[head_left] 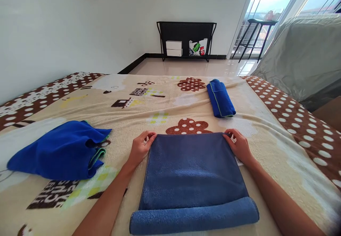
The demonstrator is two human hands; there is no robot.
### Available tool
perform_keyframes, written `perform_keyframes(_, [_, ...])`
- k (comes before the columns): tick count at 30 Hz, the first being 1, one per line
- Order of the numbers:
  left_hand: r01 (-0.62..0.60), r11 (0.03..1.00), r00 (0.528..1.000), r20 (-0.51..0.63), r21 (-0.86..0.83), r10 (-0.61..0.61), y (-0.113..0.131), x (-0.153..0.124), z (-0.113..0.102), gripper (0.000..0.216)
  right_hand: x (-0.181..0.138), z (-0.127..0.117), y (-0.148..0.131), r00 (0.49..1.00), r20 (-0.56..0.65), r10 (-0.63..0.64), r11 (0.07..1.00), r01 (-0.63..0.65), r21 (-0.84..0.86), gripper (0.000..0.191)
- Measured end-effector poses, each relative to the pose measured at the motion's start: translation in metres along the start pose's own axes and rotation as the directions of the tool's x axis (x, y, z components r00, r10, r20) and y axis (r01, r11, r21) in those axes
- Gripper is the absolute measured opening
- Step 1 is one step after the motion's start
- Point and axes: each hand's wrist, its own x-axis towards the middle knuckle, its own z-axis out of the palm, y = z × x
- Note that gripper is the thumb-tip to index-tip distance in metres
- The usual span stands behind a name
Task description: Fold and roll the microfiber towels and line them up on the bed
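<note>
From the head camera, we see 2 bare hands at the far corners of a slate-blue towel (195,172), which lies on a patterned blanket (138,120): our left hand (141,146) is pinched on the far left corner, our right hand (238,146) on the far right. The towel lies flat between them, its near end wound into a thick roll (194,216). Beyond our right hand rests a rolled royal-blue cloth (221,99) with green edging; well to our left, a rumpled royal-blue cloth (58,150). Against the back wall, a black rack (186,30) carries 2 white boxes (174,48).
</note>
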Motion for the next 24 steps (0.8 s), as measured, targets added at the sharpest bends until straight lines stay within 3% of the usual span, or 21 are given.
perform_keyframes(3, [-0.026,0.998,1.000,-0.012,0.064,0.027,-0.002,0.000,0.002,0.024,0.000,0.002,0.002,1.000,-0.021,-0.020,1.000,0.019,-0.024,0.023])
perform_keyframes(8, [-0.084,0.973,0.994,0.080,0.215,0.068,-0.005,0.003,0.002,0.016,0.006,-0.001,0.006,0.996,0.049,-0.080,0.992,0.084,-0.093,0.024])
perform_keyframes(10, [-0.097,0.958,0.994,0.071,0.270,0.081,0.004,0.004,0.001,0.020,0.008,-0.008,-0.005,0.996,0.026,-0.090,0.986,0.092,-0.137,0.031])
perform_keyframes(13, [-0.193,0.938,0.978,0.129,0.288,0.161,0.039,0.000,0.000,0.028,0.005,-0.018,-0.045,0.987,0.045,-0.153,0.973,0.158,-0.171,0.039])
perform_keyframes(15, [-0.367,0.903,0.901,0.328,0.223,0.285,0.069,-0.009,0.005,0.037,-0.005,-0.019,-0.078,0.932,0.234,-0.277,0.941,0.312,-0.130,0.047])
perform_keyframes(18, [-0.582,0.811,0.650,0.631,0.055,0.423,0.099,-0.028,0.021,0.074,-0.025,-0.007,-0.113,0.697,0.569,-0.437,0.859,0.512,0.033,0.074])
perform_keyframes(19, [-0.608,0.794,0.595,0.678,0.028,0.432,0.102,-0.034,0.027,0.083,-0.030,-0.002,-0.117,0.634,0.628,-0.450,0.845,0.531,0.070,0.083])
perform_keyframes(21, [-0.614,0.788,0.585,0.699,0.048,0.412,0.097,-0.039,0.037,0.086,-0.035,0.009,-0.115,0.599,0.674,-0.432,0.849,0.522,0.080,0.090])
perform_keyframes(24, [-0.579,0.799,0.663,0.664,0.162,0.346,0.075,-0.036,0.041,0.073,-0.034,0.016,-0.094,0.673,0.652,-0.349,0.883,0.469,-0.011,0.077])
